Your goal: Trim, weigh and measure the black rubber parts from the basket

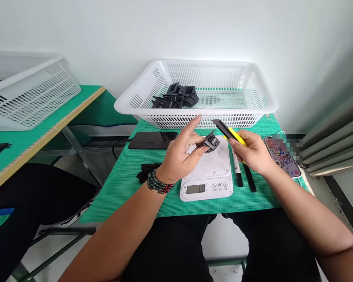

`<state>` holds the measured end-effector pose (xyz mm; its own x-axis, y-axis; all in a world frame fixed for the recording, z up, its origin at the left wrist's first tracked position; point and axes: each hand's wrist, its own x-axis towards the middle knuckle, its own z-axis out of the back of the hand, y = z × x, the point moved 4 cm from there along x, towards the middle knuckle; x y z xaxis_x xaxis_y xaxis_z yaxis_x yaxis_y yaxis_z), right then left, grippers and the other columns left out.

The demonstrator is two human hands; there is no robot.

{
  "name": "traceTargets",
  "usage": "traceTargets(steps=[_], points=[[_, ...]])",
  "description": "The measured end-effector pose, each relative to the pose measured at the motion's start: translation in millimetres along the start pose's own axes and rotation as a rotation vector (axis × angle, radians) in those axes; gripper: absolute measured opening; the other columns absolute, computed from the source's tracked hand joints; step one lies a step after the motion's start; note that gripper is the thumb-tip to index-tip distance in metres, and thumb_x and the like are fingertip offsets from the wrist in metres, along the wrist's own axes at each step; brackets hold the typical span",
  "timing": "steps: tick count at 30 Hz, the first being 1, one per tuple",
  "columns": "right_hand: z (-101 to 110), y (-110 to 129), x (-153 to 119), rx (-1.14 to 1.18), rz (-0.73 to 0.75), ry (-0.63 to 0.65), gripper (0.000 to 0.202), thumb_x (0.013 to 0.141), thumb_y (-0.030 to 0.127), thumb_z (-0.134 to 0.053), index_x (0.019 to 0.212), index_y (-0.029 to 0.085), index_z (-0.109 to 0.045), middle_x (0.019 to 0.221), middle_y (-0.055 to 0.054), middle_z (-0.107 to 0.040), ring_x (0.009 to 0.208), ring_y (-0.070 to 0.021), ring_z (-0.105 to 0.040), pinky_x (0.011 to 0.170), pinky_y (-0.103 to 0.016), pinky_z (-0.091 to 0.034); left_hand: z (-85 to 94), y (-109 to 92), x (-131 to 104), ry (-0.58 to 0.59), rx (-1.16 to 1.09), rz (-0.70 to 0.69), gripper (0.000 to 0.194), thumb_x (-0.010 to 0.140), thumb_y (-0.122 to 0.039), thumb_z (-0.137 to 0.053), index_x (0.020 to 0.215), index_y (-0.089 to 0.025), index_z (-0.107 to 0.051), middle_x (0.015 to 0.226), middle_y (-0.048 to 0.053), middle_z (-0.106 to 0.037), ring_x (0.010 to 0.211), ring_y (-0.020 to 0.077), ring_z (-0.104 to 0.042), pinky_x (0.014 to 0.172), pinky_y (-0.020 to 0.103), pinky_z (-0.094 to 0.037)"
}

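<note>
My left hand (pixel 181 154), with a beaded bracelet at the wrist, pinches a small black plastic part (pixel 211 142) above the white scale (pixel 207 166). Its index finger points up and away from the part. In my right hand (pixel 251 150) is a yellow and black utility knife (pixel 233 135), its dark blade pointing up and left towards the basket. The blade and the black part are close but apart. The scale's display reads 0.0. A white basket (pixel 195 112) behind my hands holds several black plastic parts (pixel 176 96) on its left side.
A black tablet-like device (pixel 153 140) and black cloth (pixel 147 172) lie left of the scale. Right of it are a white marker (pixel 237 166), a black strip (pixel 250 180) and a lit phone (pixel 283 156). Another basket (pixel 32 94) stands on the left table; a person's dark-clothed leg (pixel 44 188) shows below.
</note>
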<state>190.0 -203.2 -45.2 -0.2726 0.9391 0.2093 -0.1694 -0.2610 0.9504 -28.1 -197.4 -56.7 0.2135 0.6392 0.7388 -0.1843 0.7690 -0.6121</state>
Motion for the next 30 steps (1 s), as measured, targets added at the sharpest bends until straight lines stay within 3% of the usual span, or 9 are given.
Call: traceTargets(steps=[3, 5, 10, 13, 17, 22, 27, 30], points=[[-14.8, 1.3, -3.2, 0.065, 0.024, 0.175, 0.03, 0.093, 0.047, -0.068, 0.081, 0.022, -0.06, 0.063, 0.004, -0.047, 0.057, -0.0119, -0.042, 0.051, -0.026, -0.032, 3.6, -1.0, 0.7, 0.005, 0.004, -0.009, 0.076, 0.094, -0.022, -0.075, 0.162, -0.028, -0.044, 0.098, 0.004, -0.082, 0.083, 0.0207, -0.075, 0.087, 0.04, -0.063], [-23.1, -0.6, -4.9, 0.062, 0.022, 0.221, 0.026, 0.093, 0.043, -0.068, 0.081, 0.02, -0.062, 0.064, 0.005, -0.047, 0.056, -0.011, -0.041, 0.051, -0.026, -0.031, 6.5, 0.1, 1.1, 0.005, -0.007, 0.005, 0.075, 0.097, -0.023, -0.073, 0.164, -0.029, -0.041, 0.104, 0.004, -0.082, 0.086, 0.02, -0.075, 0.085, 0.037, -0.063], [-27.1, -3.6, -5.1, 0.112, -0.007, 0.209, 0.029, 0.093, 0.047, -0.068, 0.084, 0.02, -0.062, 0.065, 0.005, -0.047, 0.057, -0.0105, -0.041, 0.052, -0.026, -0.033, 9.2, 3.8, 0.9, 0.003, -0.053, 0.096, 0.071, 0.097, -0.027, -0.073, 0.162, -0.027, -0.044, 0.105, 0.003, -0.081, 0.087, 0.0204, -0.075, 0.085, 0.037, -0.064], [-21.7, -1.7, -3.8, 0.152, -0.012, 0.179, 0.034, 0.093, 0.054, -0.068, 0.084, 0.022, -0.059, 0.063, 0.006, -0.047, 0.056, -0.011, -0.042, 0.05, -0.025, -0.033, 7.5, 2.7, 0.5, 0.02, -0.032, 0.074, 0.072, 0.094, -0.025, -0.076, 0.16, -0.028, -0.047, 0.102, 0.004, -0.081, 0.088, 0.0218, -0.075, 0.088, 0.039, -0.063], [-14.7, -2.2, 0.1, 0.092, 0.003, 0.133, 0.036, 0.094, 0.05, -0.068, 0.077, 0.023, -0.053, 0.064, 0.004, -0.047, 0.058, -0.0117, -0.043, 0.051, -0.026, -0.033, 6.6, 3.8, 0.3, 0.012, -0.04, 0.09, 0.074, 0.088, -0.025, -0.081, 0.156, -0.029, -0.052, 0.096, 0.004, -0.081, 0.083, 0.0228, -0.074, 0.088, 0.041, -0.063], [-2.8, -6.0, 4.9, -0.036, -0.01, -0.044, 0.038, 0.096, 0.047, -0.068, 0.072, 0.024, -0.05, 0.065, 0.003, -0.047, 0.063, -0.0129, -0.043, 0.052, -0.027, -0.032, 7.4, 4.4, -0.2, -0.022, -0.133, 0.153, 0.072, 0.087, -0.031, -0.084, 0.153, -0.03, -0.055, 0.101, 0.005, -0.082, 0.081, 0.0225, -0.072, 0.076, 0.039, -0.063], [-9.7, -5.5, 3.1, 0.07, -0.029, 0.089, 0.044, 0.094, 0.059, -0.069, 0.075, 0.024, -0.051, 0.063, 0.004, -0.047, 0.058, -0.0118, -0.044, 0.05, -0.027, -0.033, 6.6, 2.7, 1.7, -0.031, -0.175, 0.163, 0.071, 0.092, -0.035, -0.082, 0.156, -0.031, -0.052, 0.103, 0.003, -0.081, 0.076, 0.0184, -0.071, 0.068, 0.033, -0.06], [-9.9, -9.7, 3.2, 0.057, -0.071, 0.05, 0.044, 0.093, 0.057, -0.071, 0.072, 0.024, -0.049, 0.06, 0.005, -0.046, 0.055, -0.0108, -0.042, 0.047, -0.026, -0.031, 5.6, 5.8, 4.8, -0.046, -0.265, 0.22, 0.056, 0.092, -0.04, -0.081, 0.144, -0.028, -0.065, 0.088, 0.001, -0.078, 0.069, 0.0161, -0.069, 0.065, 0.031, -0.06]])
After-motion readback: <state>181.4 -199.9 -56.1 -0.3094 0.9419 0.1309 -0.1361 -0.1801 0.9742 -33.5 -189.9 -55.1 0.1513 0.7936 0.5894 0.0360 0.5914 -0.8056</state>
